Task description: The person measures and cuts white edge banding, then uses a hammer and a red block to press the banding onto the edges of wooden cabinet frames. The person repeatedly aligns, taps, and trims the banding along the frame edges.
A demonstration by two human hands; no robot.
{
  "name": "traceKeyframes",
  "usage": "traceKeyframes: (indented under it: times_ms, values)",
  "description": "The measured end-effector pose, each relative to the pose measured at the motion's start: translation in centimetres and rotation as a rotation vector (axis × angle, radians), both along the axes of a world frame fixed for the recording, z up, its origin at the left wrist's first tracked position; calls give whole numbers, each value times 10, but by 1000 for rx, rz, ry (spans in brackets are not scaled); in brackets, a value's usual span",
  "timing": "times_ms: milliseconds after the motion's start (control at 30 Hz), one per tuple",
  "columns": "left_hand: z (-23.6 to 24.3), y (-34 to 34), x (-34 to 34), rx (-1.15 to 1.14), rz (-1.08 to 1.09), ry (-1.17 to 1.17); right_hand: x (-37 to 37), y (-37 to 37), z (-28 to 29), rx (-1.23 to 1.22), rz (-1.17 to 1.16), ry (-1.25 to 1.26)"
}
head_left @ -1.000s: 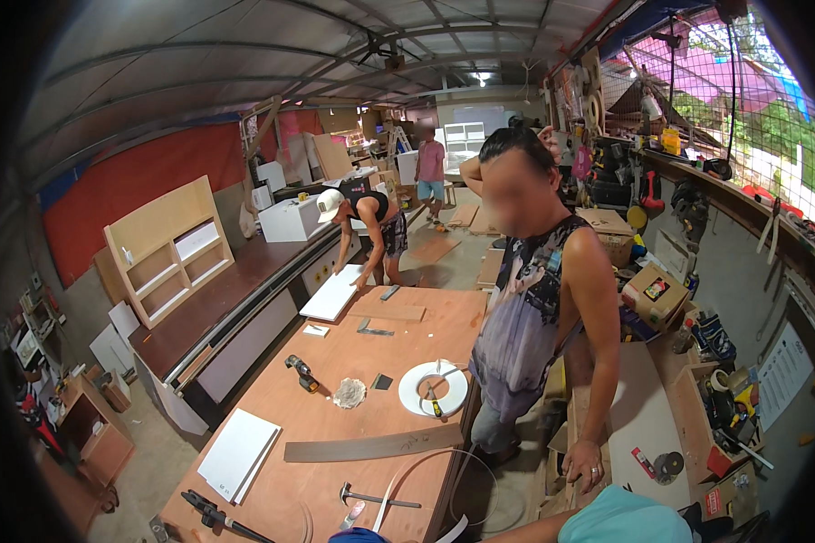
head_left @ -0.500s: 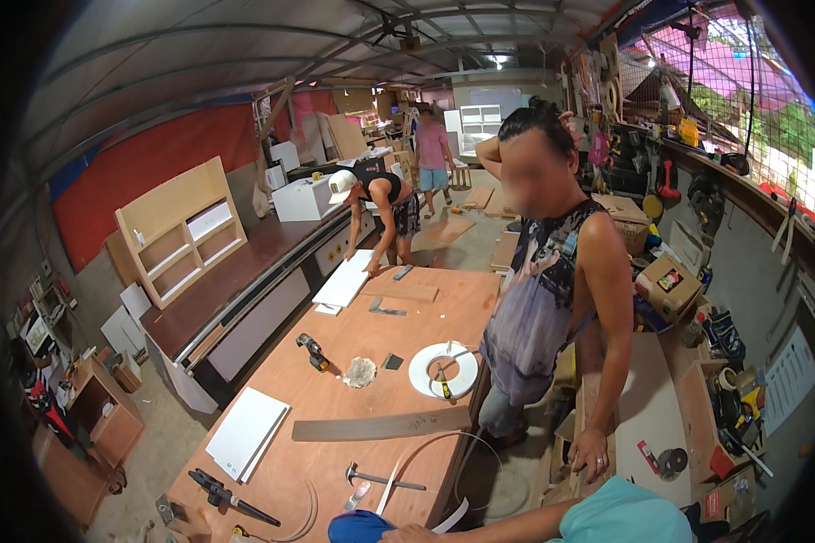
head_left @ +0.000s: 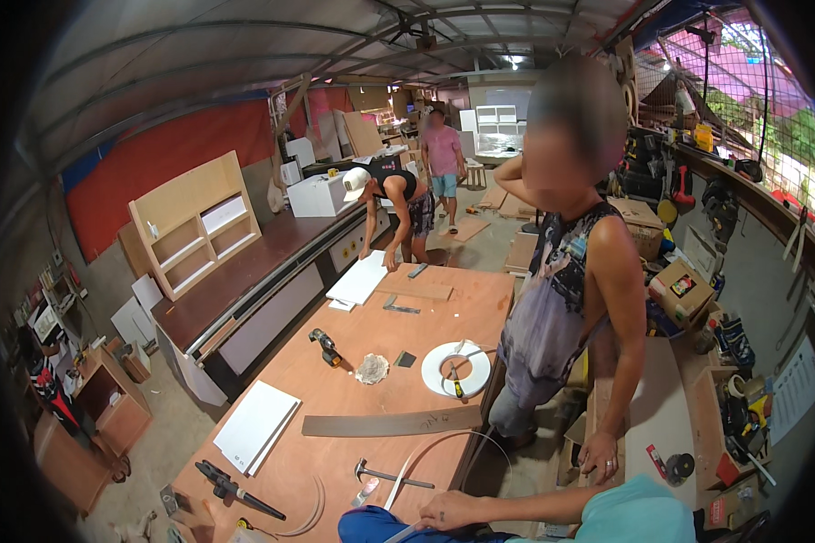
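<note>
My right hand [head_left: 450, 510] is low in the view, at the near right corner of the wooden worktable [head_left: 371, 312], its forearm coming in from a teal sleeve at the right. Its fingers are closed on a thin whitish strip [head_left: 405, 534], which runs down past blue cloth [head_left: 364, 523]. A pale band [head_left: 411, 460] curves up from beside that cloth and loops over the table edge. A hammer [head_left: 395, 474] and a small brush-like tool [head_left: 366, 492] lie just beyond the hand. My left hand is out of view.
On the table lie a brown board [head_left: 391, 422], white panels [head_left: 257, 425], a cordless drill [head_left: 325, 347], a black blower-like tool [head_left: 238, 489] and a white roll [head_left: 433, 370]. One person [head_left: 561, 281] stands at the right edge; another [head_left: 398, 204] bends over a white panel [head_left: 360, 279].
My right hand has lifted slightly and the strip's end has swung to its left side. The view has shifted a little. The person in pink at the back has moved nearer.
</note>
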State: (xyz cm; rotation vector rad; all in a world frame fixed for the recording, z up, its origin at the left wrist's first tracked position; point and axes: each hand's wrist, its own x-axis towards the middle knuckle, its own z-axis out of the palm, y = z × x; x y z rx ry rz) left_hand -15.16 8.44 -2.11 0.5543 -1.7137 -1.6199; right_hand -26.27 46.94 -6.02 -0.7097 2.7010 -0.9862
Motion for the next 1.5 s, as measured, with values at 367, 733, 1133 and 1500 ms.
traceKeyframes:
  times_ms: [367,733,1133,1500]
  values:
    - [0,35,-8,137,-107,54,17,32,-27,128,-311,-24]
    - [-4,101,-63,76,-370,65,91,80,-46,142,-455,-139]
    - [-51,196,-187,-231,-748,7,146,49,-40,-8,-567,-214]
    - [-109,192,-234,-84,-918,-475,138,67,-25,14,-705,-118]
